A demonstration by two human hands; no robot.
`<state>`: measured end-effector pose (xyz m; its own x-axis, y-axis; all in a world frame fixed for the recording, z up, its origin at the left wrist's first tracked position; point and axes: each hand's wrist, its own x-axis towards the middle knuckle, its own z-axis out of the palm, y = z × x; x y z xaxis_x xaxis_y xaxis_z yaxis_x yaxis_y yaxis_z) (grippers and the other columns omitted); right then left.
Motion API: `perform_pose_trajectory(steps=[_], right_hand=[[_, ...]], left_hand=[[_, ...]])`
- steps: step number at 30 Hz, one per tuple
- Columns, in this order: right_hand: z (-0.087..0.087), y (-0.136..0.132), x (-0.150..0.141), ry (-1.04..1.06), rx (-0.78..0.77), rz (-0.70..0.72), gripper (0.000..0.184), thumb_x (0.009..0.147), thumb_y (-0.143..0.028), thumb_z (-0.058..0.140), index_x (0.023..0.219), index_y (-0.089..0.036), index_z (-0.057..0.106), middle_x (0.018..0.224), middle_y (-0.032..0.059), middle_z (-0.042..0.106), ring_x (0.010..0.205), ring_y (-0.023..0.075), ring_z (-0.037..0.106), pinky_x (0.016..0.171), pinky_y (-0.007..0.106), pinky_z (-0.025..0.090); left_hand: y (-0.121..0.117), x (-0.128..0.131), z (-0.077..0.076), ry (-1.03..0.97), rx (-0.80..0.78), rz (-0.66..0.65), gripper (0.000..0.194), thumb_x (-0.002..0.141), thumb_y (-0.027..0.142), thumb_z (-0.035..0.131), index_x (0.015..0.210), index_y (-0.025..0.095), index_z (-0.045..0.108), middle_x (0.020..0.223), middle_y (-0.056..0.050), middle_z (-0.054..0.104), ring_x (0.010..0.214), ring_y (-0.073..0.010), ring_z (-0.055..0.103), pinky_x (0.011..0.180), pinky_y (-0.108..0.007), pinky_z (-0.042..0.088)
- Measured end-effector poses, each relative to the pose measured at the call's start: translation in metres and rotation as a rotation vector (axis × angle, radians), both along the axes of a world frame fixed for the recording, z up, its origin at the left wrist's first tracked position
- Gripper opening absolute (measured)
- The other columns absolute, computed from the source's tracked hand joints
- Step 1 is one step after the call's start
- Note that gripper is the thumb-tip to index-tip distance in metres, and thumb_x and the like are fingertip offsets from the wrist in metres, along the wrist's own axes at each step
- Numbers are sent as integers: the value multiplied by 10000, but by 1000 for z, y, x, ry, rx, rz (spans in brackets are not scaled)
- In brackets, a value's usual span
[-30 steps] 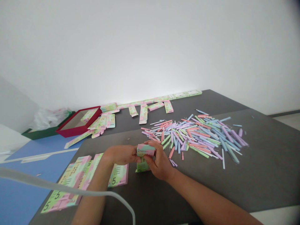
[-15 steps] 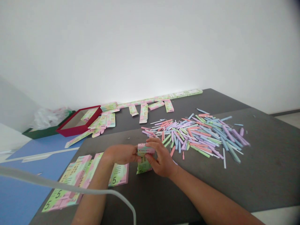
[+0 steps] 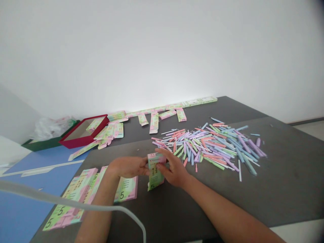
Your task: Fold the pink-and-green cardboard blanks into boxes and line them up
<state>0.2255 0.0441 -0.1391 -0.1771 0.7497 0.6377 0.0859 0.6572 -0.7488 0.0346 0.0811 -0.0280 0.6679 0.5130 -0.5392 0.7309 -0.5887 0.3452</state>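
Note:
A small pink and green carton point(image 3: 155, 170) with a "5" printed on it stands on end on the dark table point(image 3: 278, 189), near its front middle. My left hand point(image 3: 128, 166) grips the carton's left side near the top. My right hand point(image 3: 173, 169) closes round its right side, with the fingers over the top edge. Just right of my hands lies a heap of pastel sticks point(image 3: 210, 145) in pink, blue, green and purple.
Flat unfolded cartons point(image 3: 81, 192) lie in a pile at the front left. More cartons point(image 3: 154, 121) are spread along the back edge. A red tray point(image 3: 83, 131) and a green tray with clear plastic point(image 3: 48, 135) sit at the far left. A grey cable point(image 3: 76, 206) crosses the foreground.
The carton has come upright, so its long face shows more. My right hand has slid lower round it. Both hands stay in about the same spot.

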Motion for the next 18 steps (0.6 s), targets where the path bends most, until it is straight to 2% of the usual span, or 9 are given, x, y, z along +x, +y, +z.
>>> perform_pose_trajectory(steps=[1, 3, 5, 6, 9, 12, 16, 18], right_hand=[[0, 3, 1, 102, -96, -7, 427, 864, -241, 579, 1280, -248, 483, 1129, 77, 594, 985, 215, 590, 845, 361, 495], [-1, 11, 1, 358, -332, 12, 361, 850, -293, 613, 1194, -246, 516, 968, 26, 616, 792, 166, 598, 692, 287, 495], [-1, 18, -2, 554, -581, 85, 251, 802, -321, 669, 1014, -222, 579, 776, -26, 585, 649, 124, 549, 593, 230, 446], [-1, 20, -4, 605, -682, 125, 208, 786, -337, 680, 924, -208, 593, 719, -36, 569, 615, 114, 530, 573, 220, 427], [0, 23, -8, 645, -880, 229, 212, 820, -389, 589, 816, -178, 603, 659, -16, 581, 560, 126, 538, 546, 245, 430], [3, 22, -6, 654, -1003, 355, 188, 803, -293, 524, 901, -161, 615, 707, 26, 643, 587, 163, 611, 575, 300, 488], [7, 17, -4, 730, -1115, 571, 348, 651, -116, 632, 990, -174, 576, 792, 10, 678, 647, 139, 655, 619, 264, 514], [5, 15, -4, 698, -1101, 589, 400, 642, -134, 710, 1001, -191, 544, 790, -12, 673, 627, 126, 655, 603, 244, 513]], left_hand=[[0, -4, 0, -10, -13, 8, 394, 926, 349, 459, 1232, 129, 573, 1061, -83, 725, 889, -233, 661, 741, -250, 475], [1, -11, 0, -28, -43, 44, 587, 946, 383, 429, 1451, 97, 340, 1194, -119, 680, 1035, -246, 634, 816, -256, 463], [1, -16, 0, -34, -72, 77, 729, 956, 445, 406, 1521, 62, 149, 1263, -155, 638, 1118, -260, 603, 872, -272, 451], [1, -17, -1, -42, -86, 81, 772, 956, 478, 397, 1527, 49, 105, 1286, -168, 621, 1142, -268, 590, 899, -285, 443], [0, -18, 1, -107, -110, 31, 819, 942, 552, 392, 1529, 50, 121, 1416, -186, 499, 1268, -297, 488, 1003, -323, 387], [-1, -20, 5, -131, -69, 38, 776, 951, 548, 398, 1536, 105, 147, 1533, -147, 330, 1367, -308, 353, 1046, -331, 359], [-3, -25, 14, -86, 15, 61, 684, 976, 519, 379, 1529, 152, 214, 1562, -116, 262, 1393, -303, 302, 1069, -338, 343], [-3, -24, 19, -84, 61, 48, 701, 966, 554, 377, 1515, 133, 264, 1577, -126, 208, 1407, -310, 263, 1094, -338, 304]])
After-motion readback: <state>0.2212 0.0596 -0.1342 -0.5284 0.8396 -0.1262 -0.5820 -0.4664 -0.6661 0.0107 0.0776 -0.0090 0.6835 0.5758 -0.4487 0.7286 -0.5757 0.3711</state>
